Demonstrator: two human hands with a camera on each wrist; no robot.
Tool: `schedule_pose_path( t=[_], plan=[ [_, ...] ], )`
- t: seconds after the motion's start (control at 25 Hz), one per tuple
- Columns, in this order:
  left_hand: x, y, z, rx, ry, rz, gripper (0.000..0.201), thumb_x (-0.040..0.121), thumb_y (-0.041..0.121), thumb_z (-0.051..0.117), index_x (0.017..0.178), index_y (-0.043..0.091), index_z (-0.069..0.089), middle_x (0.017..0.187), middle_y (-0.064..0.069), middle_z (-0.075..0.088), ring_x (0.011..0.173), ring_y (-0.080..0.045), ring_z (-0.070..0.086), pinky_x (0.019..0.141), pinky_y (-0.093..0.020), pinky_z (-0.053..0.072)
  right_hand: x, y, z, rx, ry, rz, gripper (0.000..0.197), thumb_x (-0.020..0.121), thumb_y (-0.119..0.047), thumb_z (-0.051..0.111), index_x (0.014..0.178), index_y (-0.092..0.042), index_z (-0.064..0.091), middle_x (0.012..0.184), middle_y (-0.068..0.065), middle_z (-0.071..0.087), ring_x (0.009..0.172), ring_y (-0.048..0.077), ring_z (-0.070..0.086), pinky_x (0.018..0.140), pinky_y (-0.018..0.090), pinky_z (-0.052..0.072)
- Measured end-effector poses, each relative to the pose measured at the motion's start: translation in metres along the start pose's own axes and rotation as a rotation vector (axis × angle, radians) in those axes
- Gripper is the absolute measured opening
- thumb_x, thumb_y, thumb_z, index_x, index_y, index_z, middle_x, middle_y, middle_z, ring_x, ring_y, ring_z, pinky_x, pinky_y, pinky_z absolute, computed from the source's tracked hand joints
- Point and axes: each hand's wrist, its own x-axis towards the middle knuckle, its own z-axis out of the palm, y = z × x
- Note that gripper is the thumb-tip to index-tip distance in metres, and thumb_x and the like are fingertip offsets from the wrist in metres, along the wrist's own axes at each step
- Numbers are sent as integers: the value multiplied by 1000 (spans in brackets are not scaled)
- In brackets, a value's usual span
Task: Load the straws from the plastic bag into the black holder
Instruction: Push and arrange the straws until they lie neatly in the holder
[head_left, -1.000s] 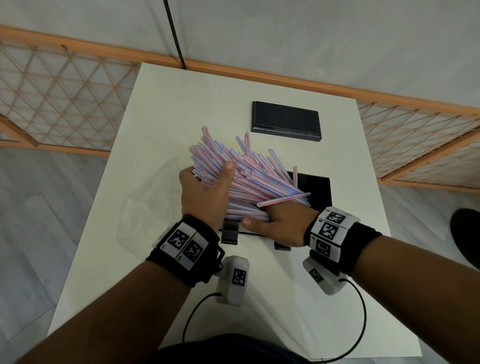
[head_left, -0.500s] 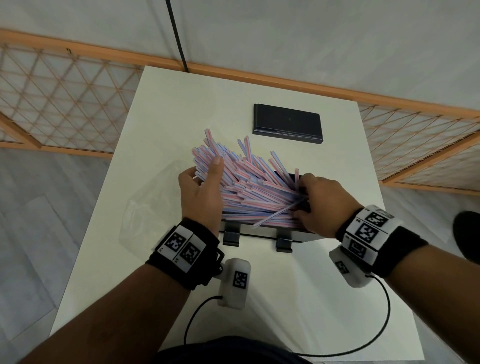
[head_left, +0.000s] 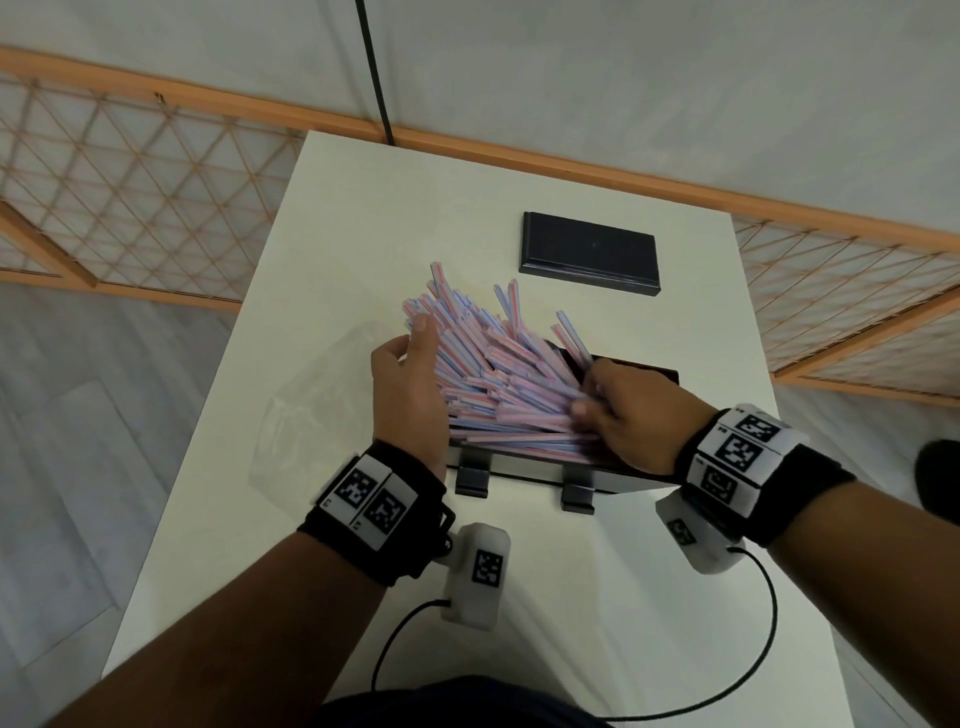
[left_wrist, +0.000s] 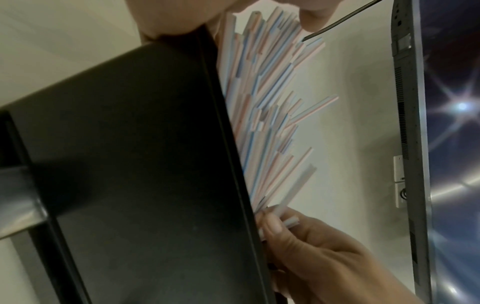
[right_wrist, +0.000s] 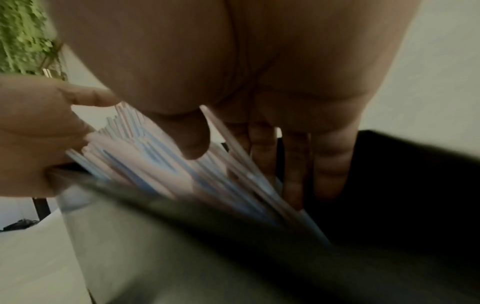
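A fan of pink-and-blue striped straws (head_left: 498, 379) lies slanted, its right ends down in the open black holder (head_left: 618, 480) and its left ends sticking up past the holder's left side. My left hand (head_left: 410, 338) presses straight fingers flat against those raised left ends. At the right ends my right hand (head_left: 592, 395) has its thumb over the straws (right_wrist: 155, 164) and its fingers (right_wrist: 293, 164) behind them, reaching down into the holder (right_wrist: 389, 185). The left wrist view shows the right hand (left_wrist: 311, 246) pinching straw ends (left_wrist: 265, 102) beside the holder's wall (left_wrist: 130, 164). The clear plastic bag (head_left: 311, 405) lies flat to the left.
The holder's black lid (head_left: 589, 254) lies at the back of the white table (head_left: 363, 234). Two metal feet (head_left: 472, 480) jut from the holder's front. Wrist-camera cables trail over the near table. A wooden lattice fence (head_left: 130, 197) surrounds the table.
My right hand moved from the near side of the pile round to its right ends. My left hand loosened its grip into flat fingers. The straws sank lower into the holder.
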Motion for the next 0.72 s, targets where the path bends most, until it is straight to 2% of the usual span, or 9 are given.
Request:
schedule_pose_path(
  t=[0.08,0.16,0.28,0.36,0.44,0.52,0.64,0.72],
  plan=[
    [0,1,0,-3,-11,-16,77,74,73,57,125,15,55,119,-10,71,112,-28,70,101,-55,54,-2,1,-11,-17,-12,-23,18,102,-30,44,89,-18,44,82,1,54,82,32,55,68,32,32],
    [0,1,1,-2,-17,-31,71,77,69,54,125,16,55,118,-8,72,112,-27,70,102,-55,54,-8,-1,-28,-21,65,-55,22,102,-29,40,87,-14,45,76,4,55,72,33,51,64,36,33],
    [1,0,3,-20,-16,-19,71,76,70,55,124,18,55,120,-9,71,115,-30,69,102,-56,53,-12,-25,-43,29,183,-188,23,101,-36,40,92,-16,45,73,0,55,66,27,47,63,38,40],
    [1,-1,4,-29,-25,4,79,71,75,59,125,17,55,121,-11,70,114,-31,69,101,-58,54,-8,-42,-34,3,146,-243,29,98,-46,44,102,-17,48,84,-1,57,73,24,50,69,38,44],
    [0,-3,3,-21,-8,30,88,65,82,60,124,17,55,122,-11,70,115,-31,68,101,-57,53,-8,-41,-20,-38,90,-224,48,91,-60,49,112,-18,49,99,0,59,83,22,53,75,35,45],
    [2,-4,-1,-3,-10,41,97,59,88,61,126,18,55,124,-9,69,117,-30,67,102,-56,52,-13,-23,-11,-45,75,-163,66,79,-77,49,113,-20,48,102,-3,59,86,18,56,76,34,48],
    [3,-4,-4,4,-1,18,101,57,88,62,128,16,54,126,-8,68,118,-30,66,102,-55,53,-20,-5,3,-73,3,-35,99,61,-98,32,120,-19,43,108,0,58,92,20,57,81,39,51],
    [1,-5,-1,19,-13,15,100,60,86,62,128,13,53,120,-6,69,116,-32,67,100,-54,55,-17,-11,18,-30,11,-30,111,62,-98,26,136,-16,35,121,6,55,104,27,56,90,43,49]
  ],
)
